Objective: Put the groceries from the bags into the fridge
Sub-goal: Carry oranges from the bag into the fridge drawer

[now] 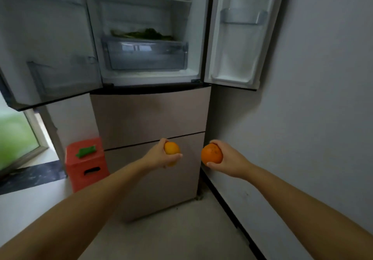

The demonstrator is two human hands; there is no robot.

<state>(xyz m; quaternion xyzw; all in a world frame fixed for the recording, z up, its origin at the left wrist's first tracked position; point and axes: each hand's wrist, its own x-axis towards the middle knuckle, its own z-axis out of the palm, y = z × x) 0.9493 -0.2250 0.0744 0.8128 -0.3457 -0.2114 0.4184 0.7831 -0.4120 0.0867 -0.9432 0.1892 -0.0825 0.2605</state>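
Note:
I stand in front of the fridge (149, 116), whose two upper doors are swung wide. My left hand (159, 155) grips a yellow-orange orange (171, 148) in front of the lower drawers. My right hand (230, 160) holds a darker orange (212, 153) at the same height, a little to the right. Inside, leafy greens (145, 34) lie on the shelf above a clear crisper drawer (145, 55). No grocery bags are in view.
A red plastic stool (86, 163) with a green item (85, 151) on top stands left of the fridge. The left door (46, 43) and right door (242, 31) jut outward. A white wall (312, 108) runs close on the right. A glass door (16, 138) is at far left.

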